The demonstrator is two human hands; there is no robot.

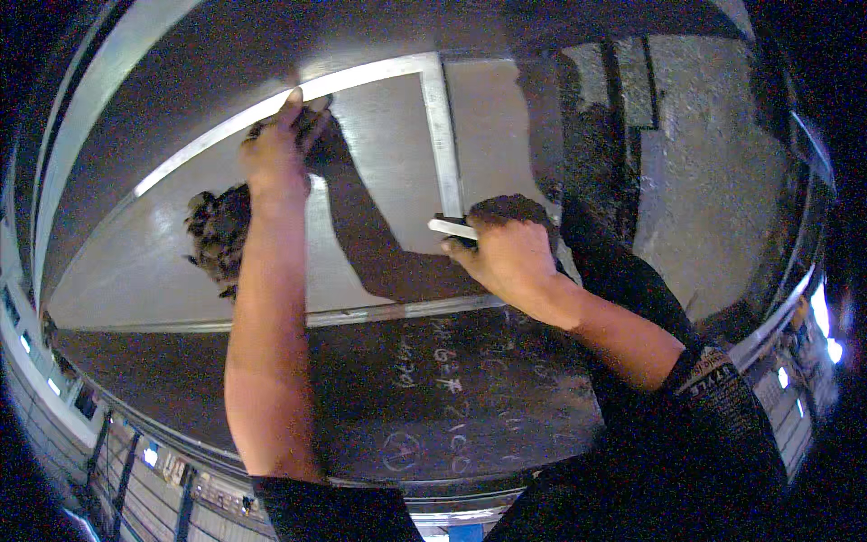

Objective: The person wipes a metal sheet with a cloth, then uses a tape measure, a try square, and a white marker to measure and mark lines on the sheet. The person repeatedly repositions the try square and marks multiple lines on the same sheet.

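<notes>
An L-shaped metal square point(371, 72) lies against a grey metal plate point(379, 126), its long leg running down to the left and its short leg coming toward me. My left hand point(278, 149) is closed on the long leg, one finger over it; the other fingertips are in dark shadow. My right hand point(519, 253) pinches a short white chalk stick point(452, 228) beside the near end of the short leg. Whether the stick's tip touches the plate, I cannot tell.
A dark metal strip point(361, 397) with white handwritten marks runs along the near side, below a raised seam point(379, 313). Rough, worn metal point(704, 181) is on the right. Railings point(135, 461) show at the lower left. Shadows of my arms cross the plate.
</notes>
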